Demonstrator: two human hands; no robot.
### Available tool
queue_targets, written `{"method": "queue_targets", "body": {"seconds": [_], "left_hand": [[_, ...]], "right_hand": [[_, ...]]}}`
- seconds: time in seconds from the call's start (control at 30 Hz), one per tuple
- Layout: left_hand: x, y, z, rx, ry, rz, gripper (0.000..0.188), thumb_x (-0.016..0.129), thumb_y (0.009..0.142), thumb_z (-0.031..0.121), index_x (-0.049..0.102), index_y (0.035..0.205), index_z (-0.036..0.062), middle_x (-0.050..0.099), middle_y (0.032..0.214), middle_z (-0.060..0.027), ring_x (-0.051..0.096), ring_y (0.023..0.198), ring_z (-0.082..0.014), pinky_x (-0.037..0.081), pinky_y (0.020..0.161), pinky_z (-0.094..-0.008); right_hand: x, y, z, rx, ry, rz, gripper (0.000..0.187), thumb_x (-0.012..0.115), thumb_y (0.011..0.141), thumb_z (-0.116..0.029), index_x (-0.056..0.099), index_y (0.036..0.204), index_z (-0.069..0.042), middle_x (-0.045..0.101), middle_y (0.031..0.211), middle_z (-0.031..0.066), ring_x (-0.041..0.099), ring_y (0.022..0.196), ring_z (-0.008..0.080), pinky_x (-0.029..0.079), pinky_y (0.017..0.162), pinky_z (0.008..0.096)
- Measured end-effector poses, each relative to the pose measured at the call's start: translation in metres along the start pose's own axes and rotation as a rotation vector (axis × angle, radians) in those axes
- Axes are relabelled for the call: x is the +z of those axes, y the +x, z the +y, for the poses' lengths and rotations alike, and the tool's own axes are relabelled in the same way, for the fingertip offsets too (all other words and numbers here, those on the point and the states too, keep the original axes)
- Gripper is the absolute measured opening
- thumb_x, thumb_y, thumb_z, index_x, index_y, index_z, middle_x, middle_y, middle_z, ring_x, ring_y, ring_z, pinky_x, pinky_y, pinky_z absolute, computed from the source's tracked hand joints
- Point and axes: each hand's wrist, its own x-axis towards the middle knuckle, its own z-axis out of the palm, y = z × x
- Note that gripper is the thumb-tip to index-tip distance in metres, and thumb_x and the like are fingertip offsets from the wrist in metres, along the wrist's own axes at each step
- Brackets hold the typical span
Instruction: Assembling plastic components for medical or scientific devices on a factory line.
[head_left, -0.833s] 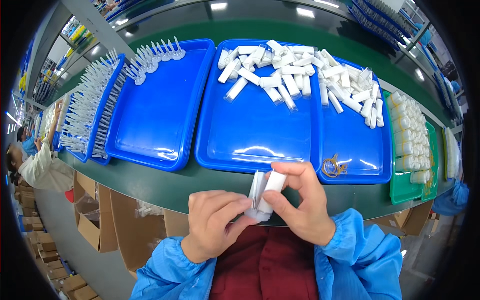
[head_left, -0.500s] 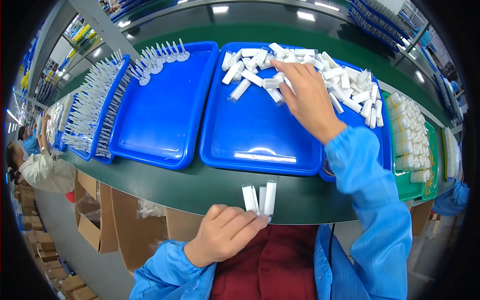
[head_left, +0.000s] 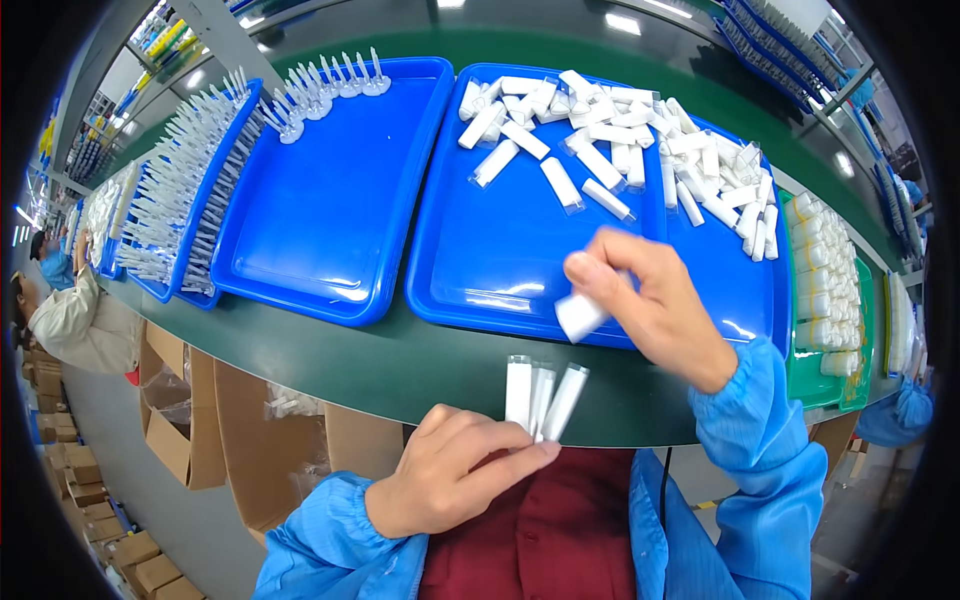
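Observation:
My left hand (head_left: 450, 480) pinches three white tubes with clear caps (head_left: 540, 398), fanned upright over the near edge of the green table (head_left: 400, 365). Above the front of the middle blue tray (head_left: 470, 270), my right hand (head_left: 655, 305) grips one more white tube (head_left: 580, 315). At the back of that tray lies a loose pile of the same white tubes (head_left: 620, 150).
A second blue tray (head_left: 330, 210) to the left holds white pointed parts along its far edge. More trays of such parts (head_left: 170, 200) lie farther left. A green tray with rows of white tubes (head_left: 815, 290) sits at right. Cardboard boxes (head_left: 180, 420) stand under the table; another person (head_left: 70, 320) sits far left.
My right hand reached into the tube pile, then came back toward me with one tube. My left hand kept its tubes and stayed near the table edge.

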Motion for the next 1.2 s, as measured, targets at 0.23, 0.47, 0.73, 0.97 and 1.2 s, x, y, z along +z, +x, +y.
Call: {"method": "queue_targets", "body": {"seconds": [0.23,0.47,0.73,0.97,1.2], "left_hand": [[-0.003,0.02,0.007,0.109,-0.058,-0.076,0.031,0.075,0.075,0.01,0.08,0.105,0.0148,0.066,0.095,0.0063,0.054,0.074,-0.0099,0.034,0.068,-0.0281],[-0.01,0.025,0.012,0.154,-0.06,-0.194,0.032,0.073,0.078,0.011,0.077,0.11,0.0097,0.065,0.104,0.0021,0.059,0.081,-0.0107,0.039,0.073,-0.0271],[-0.008,0.023,0.015,0.159,-0.038,-0.221,0.03,0.071,0.081,0.015,0.078,0.11,0.0143,0.067,0.101,0.0049,0.054,0.078,-0.0109,0.035,0.072,-0.0274],[-0.01,0.023,0.021,0.191,0.017,-0.272,0.029,0.07,0.08,0.014,0.078,0.109,0.0148,0.065,0.098,0.0058,0.054,0.08,-0.0108,0.037,0.072,-0.0281],[-0.006,0.024,0.022,0.25,0.171,-0.168,0.029,0.071,0.081,0.014,0.075,0.109,0.0157,0.065,0.1,0.0029,0.057,0.08,-0.0105,0.037,0.071,-0.0285]], "right_hand": [[-0.005,-0.022,0.014,-0.081,0.015,-0.148,0.042,0.066,0.1,-0.027,0.061,0.07,0.001,0.053,0.06,0.009,0.044,0.056,0.0142,0.035,0.053,0.0344],[-0.013,-0.029,0.01,0.102,0.207,-0.301,0.046,0.065,0.102,-0.03,0.06,0.067,0.0,0.05,0.058,0.0009,0.04,0.058,0.0065,0.033,0.052,0.0321],[-0.011,-0.036,0.014,0.072,0.2,-0.252,0.044,0.066,0.101,-0.028,0.059,0.065,-0.003,0.05,0.057,0.002,0.043,0.056,0.0092,0.034,0.056,0.0316],[-0.014,-0.042,0.004,-0.298,-0.258,-0.235,0.032,0.072,0.093,-0.02,0.058,0.066,-0.01,0.05,0.06,0.0023,0.051,0.066,0.0212,0.036,0.078,0.0353],[0.011,-0.061,0.003,-0.443,-0.284,-0.062,0.025,0.076,0.088,-0.018,0.059,0.071,-0.01,0.054,0.068,0.0027,0.054,0.074,0.0223,0.038,0.081,0.0382]]}}
